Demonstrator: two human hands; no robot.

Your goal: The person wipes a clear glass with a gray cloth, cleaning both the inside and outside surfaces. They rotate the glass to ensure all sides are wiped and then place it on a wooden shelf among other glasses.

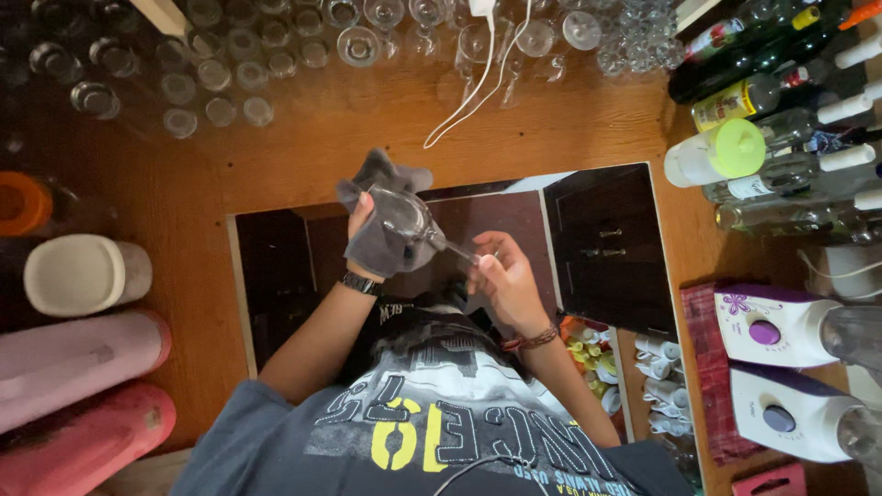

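A: Start close in. What are the hands doing?

B: The left hand (pixel 367 241) is wrapped in a grey cloth (pixel 378 241) and closed around the bowl of a clear wine glass (pixel 404 219). The right hand (pixel 503 280) pinches the glass's stem, fingers curled tight. The glass lies tilted on its side, held up in front of the chest, over a dark opening in the wooden table (pixel 303 138).

A: Anything in the glass?

B: It looks empty; the cloth shows through it.

A: And around the person?

B: On one side lie a pink cylinder (pixel 87 441), a paler pink one (pixel 78 363) and a white tub (pixel 78 274). What they hold I cannot tell. On the other side sit two white and purple appliances (pixel 781 326) with clear jars, on a red checked cloth (pixel 707 367).

A: Further off?

B: Green and clear bottles (pixel 772 92) lie crowded together, with a white bottle with a pale green cap (pixel 717 152) beside them. Farthest away, rows of empty glasses (pixel 230 64) stand on the table, tumblers on one side and stemmed ones (pixel 386 23) toward the middle. A white cable (pixel 478 83) trails between them.
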